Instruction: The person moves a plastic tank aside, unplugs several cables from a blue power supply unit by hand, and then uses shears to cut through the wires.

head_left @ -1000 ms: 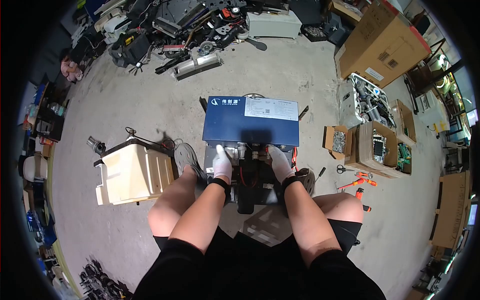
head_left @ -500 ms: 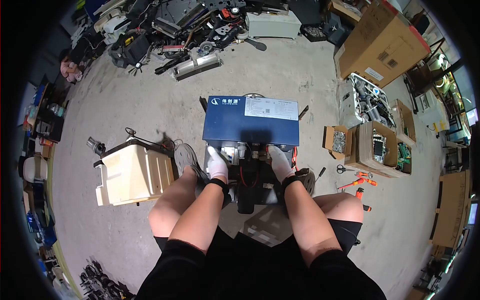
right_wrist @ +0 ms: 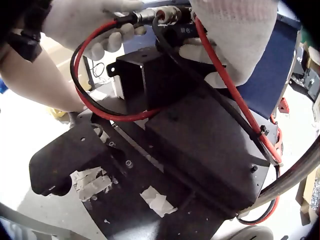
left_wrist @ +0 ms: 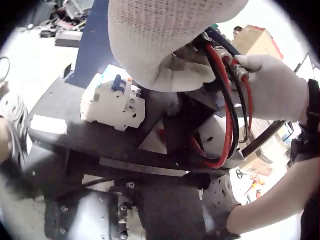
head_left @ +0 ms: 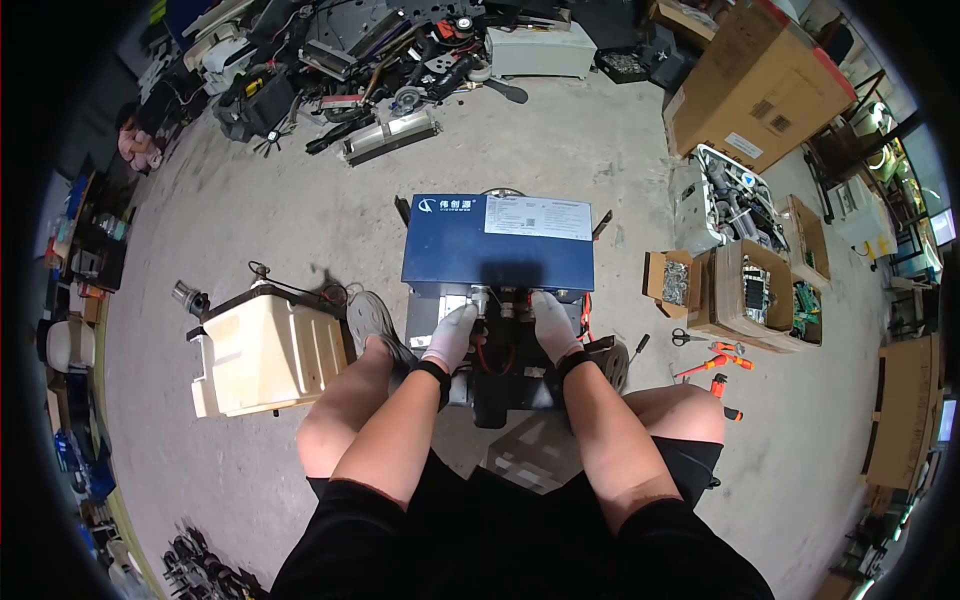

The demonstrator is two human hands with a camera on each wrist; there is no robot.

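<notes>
A blue metal box [head_left: 495,245] with a white label on top stands on a black frame between the person's legs. Along its near side, metal cable connectors [right_wrist: 167,14] carry red and black cables [right_wrist: 100,112]. The gloved left hand [head_left: 450,338] grips one connector by its cable end, index finger along it and the others curled below. My gloved right hand [head_left: 555,325] pinches another connector [left_wrist: 241,72] at the box's near side, its fingers bent inward. A white circuit breaker [left_wrist: 112,102] with a blue lever sits on the frame, left of the left hand.
On the floor at left stands a cream plastic housing [head_left: 270,345]. To the right lie scissors [head_left: 682,338] and red-handled tools [head_left: 705,365], with cardboard boxes [head_left: 725,305] of parts behind them. Scrap parts [head_left: 400,70] are heaped at the back; a person [head_left: 137,145] crouches far left.
The left hand first shifted left, away from the connectors, then came back right onto one. The right hand stays at its connector. The head view has shifted slightly.
</notes>
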